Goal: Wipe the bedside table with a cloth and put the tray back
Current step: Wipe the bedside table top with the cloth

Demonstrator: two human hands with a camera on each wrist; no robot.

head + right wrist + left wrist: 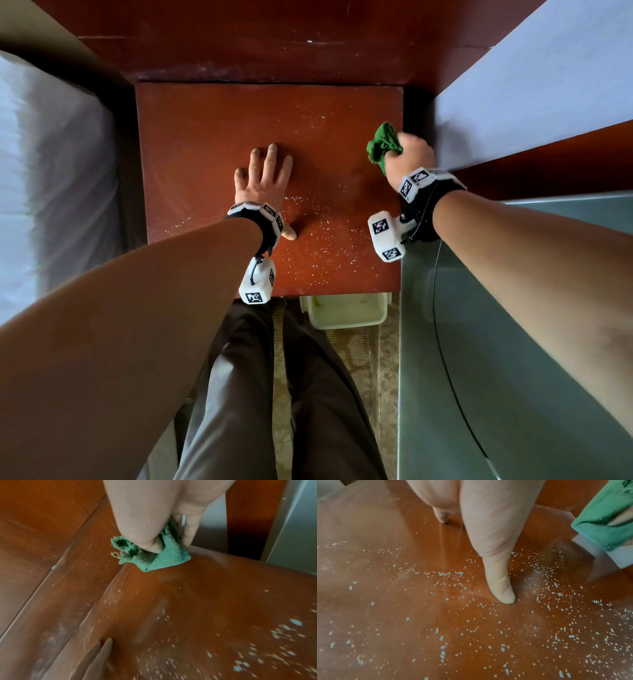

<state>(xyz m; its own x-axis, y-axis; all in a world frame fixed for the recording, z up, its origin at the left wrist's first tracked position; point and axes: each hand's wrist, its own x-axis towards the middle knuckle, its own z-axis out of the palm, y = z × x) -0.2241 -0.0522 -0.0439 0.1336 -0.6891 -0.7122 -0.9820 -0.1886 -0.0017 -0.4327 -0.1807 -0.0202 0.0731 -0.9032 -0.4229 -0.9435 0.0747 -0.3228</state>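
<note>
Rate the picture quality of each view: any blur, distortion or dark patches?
Head view: sharp at the left hand, edges bowed by the wide lens, bedding streaked at the left. Left wrist view: crumbs crisp, cloth slightly soft. Right wrist view: cloth and right hand clear, near tabletop smeared by motion.

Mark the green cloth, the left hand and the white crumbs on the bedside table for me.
green cloth (382,142), head view: on the bunched fabric sticking out of the right hand.
left hand (262,181), head view: on the back of the hand, flat on the table.
white crumbs (322,246), head view: on the scatter near the table's front edge.
</note>
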